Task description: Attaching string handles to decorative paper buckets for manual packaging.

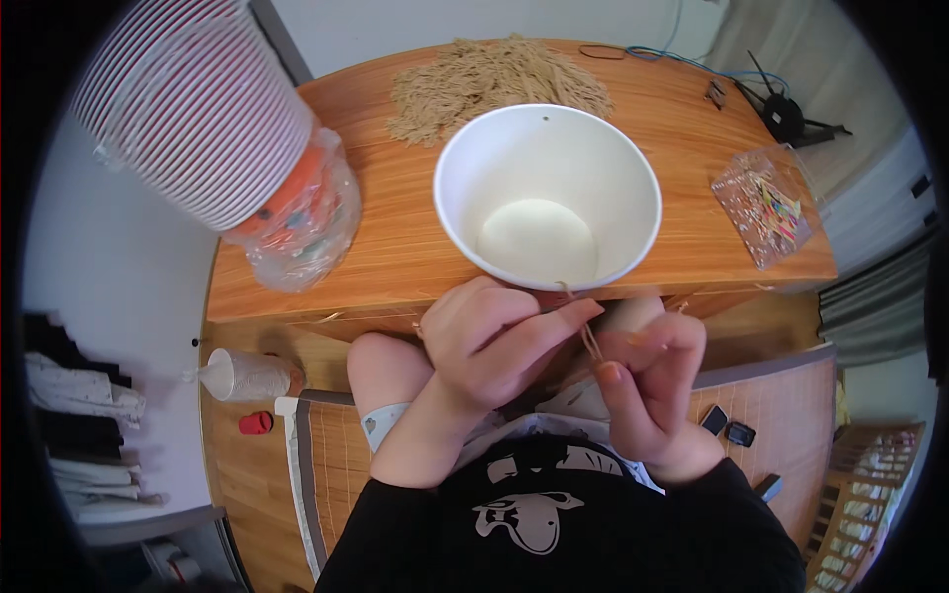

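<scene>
A white paper bucket (534, 198) stands at the near edge of the wooden table, its mouth tipped toward me so that the inside shows. One small hole is visible near its far rim. A thin tan cord (590, 341) runs from the near rim down to my right hand (652, 381), whose thumb and fingers pinch it. My left hand (494, 336) is closed just below the near rim, with its fingertips at the cord by the bucket. What lies behind the left fingers is hidden.
A heap of tan cords (494, 84) lies behind the bucket. Tall stacked white buckets (208, 119) in plastic wrap stand at left. At right are a clear tray of small colourful pieces (766, 208) and a black stand (783, 117). A phone (714, 420) lies on the seat.
</scene>
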Motion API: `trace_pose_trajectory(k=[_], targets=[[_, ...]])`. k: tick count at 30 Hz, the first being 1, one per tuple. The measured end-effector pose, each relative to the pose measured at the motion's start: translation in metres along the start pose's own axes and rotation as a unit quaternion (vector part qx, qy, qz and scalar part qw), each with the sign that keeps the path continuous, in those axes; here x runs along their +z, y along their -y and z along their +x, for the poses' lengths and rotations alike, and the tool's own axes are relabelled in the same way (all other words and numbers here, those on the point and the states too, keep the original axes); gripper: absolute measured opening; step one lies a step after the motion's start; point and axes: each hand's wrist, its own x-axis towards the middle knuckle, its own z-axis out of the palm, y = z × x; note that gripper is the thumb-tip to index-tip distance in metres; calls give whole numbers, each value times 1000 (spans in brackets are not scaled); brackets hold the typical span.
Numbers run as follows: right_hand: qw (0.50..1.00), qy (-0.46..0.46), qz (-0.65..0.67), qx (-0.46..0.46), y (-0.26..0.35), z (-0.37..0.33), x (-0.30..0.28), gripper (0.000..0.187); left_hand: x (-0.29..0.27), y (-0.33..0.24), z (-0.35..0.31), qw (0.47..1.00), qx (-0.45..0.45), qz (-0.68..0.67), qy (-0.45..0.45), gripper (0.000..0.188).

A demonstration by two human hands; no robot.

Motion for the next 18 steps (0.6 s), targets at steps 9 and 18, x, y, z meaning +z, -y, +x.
trace_pose_trajectory(k=[9,18], targets=[[965,-157,-209,-7,-7,-30,8,30,-25,-15,12,999,-33,3,-32,13],[879,-162,-385,-229,-43,39,-7,25,18,1,2,986,-15,107,-130,16]])
